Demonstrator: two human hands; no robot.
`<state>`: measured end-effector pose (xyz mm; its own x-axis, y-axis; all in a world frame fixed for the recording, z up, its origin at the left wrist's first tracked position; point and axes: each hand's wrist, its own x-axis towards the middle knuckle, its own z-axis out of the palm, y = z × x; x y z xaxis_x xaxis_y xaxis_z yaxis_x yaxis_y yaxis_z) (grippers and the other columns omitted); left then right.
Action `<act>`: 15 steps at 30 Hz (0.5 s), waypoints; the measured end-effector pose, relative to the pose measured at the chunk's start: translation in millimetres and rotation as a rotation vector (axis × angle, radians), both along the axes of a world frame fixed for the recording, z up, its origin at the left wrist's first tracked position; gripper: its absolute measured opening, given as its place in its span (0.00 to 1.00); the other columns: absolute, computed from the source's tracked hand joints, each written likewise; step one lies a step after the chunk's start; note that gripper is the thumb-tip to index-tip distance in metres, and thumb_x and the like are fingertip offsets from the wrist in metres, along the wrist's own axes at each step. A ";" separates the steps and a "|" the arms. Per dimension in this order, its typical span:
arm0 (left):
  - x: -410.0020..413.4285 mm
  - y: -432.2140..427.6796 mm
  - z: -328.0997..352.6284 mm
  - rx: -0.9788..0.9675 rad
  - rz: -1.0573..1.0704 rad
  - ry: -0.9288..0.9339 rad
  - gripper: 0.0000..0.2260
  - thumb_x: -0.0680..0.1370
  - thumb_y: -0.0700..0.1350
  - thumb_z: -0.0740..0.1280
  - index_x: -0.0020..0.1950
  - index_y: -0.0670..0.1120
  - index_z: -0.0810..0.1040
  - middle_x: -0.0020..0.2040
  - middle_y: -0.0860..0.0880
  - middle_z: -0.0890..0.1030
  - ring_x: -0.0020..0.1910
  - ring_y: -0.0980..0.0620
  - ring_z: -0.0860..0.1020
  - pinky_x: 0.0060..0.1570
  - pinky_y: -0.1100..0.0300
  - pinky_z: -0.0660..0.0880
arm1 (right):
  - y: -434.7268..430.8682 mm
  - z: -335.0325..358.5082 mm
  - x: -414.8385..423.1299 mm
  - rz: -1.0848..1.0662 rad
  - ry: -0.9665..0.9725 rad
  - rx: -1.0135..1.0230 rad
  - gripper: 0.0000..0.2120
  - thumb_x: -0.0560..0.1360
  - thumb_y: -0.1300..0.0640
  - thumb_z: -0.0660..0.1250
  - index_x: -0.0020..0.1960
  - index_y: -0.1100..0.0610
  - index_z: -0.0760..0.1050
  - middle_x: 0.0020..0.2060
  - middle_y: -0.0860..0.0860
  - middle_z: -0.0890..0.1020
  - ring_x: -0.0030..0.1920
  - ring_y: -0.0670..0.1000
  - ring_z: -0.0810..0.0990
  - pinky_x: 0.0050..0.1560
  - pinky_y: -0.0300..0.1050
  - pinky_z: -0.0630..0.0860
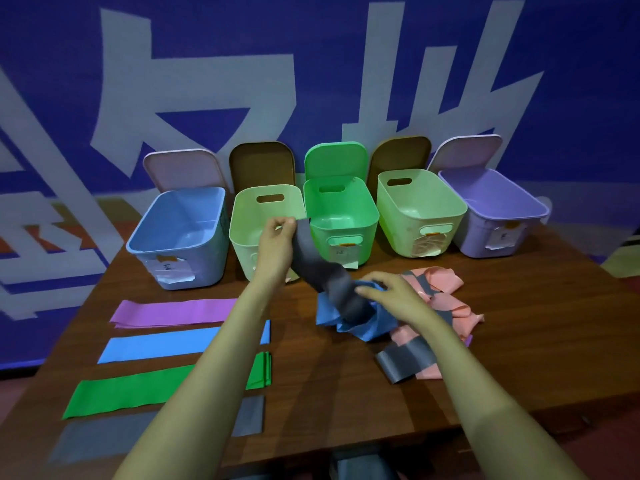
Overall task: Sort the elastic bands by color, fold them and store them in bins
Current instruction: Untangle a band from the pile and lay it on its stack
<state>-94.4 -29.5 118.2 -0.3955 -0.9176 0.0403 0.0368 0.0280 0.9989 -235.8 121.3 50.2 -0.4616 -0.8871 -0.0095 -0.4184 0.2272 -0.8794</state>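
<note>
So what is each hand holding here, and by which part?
The left hand pinches the grey band by its upper end. The right hand touches the pile; its grip cannot be told.

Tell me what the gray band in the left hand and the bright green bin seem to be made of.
Gray band: probably thin rubber or latex, matte; it hangs limp and twisted from the left hand. Bright green bin: moulded plastic, slightly glossy; smooth rounded rim, cut-out handle.

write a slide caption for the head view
Left hand pinches a grey band above the tangled pile, five bins behind.
</note>
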 end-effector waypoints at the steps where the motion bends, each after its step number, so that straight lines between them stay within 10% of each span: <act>1: 4.8 -2.2 -5.7 -0.103 0.009 -0.111 0.05 0.80 0.44 0.59 0.45 0.46 0.71 0.40 0.49 0.75 0.43 0.50 0.73 0.45 0.55 0.68 | 0.4 5.4 0.8 -0.046 -0.136 -0.071 0.04 0.76 0.58 0.66 0.46 0.56 0.79 0.36 0.50 0.79 0.38 0.46 0.76 0.41 0.38 0.71; 5: 12.8 4.3 -33.2 -0.349 -0.090 -0.461 0.07 0.80 0.42 0.59 0.53 0.39 0.72 0.44 0.44 0.76 0.44 0.47 0.73 0.42 0.57 0.66 | -6.8 17.0 2.0 -0.132 -0.316 -0.181 0.08 0.79 0.60 0.61 0.45 0.53 0.78 0.41 0.48 0.81 0.44 0.47 0.77 0.44 0.39 0.72; 15: 15.7 10.5 -64.6 -0.352 -0.111 -0.680 0.08 0.81 0.43 0.59 0.55 0.38 0.71 0.50 0.39 0.78 0.51 0.41 0.76 0.43 0.55 0.67 | -14.6 33.4 2.3 -0.503 -0.552 -0.675 0.13 0.81 0.57 0.57 0.47 0.47 0.79 0.50 0.48 0.81 0.53 0.49 0.77 0.54 0.44 0.73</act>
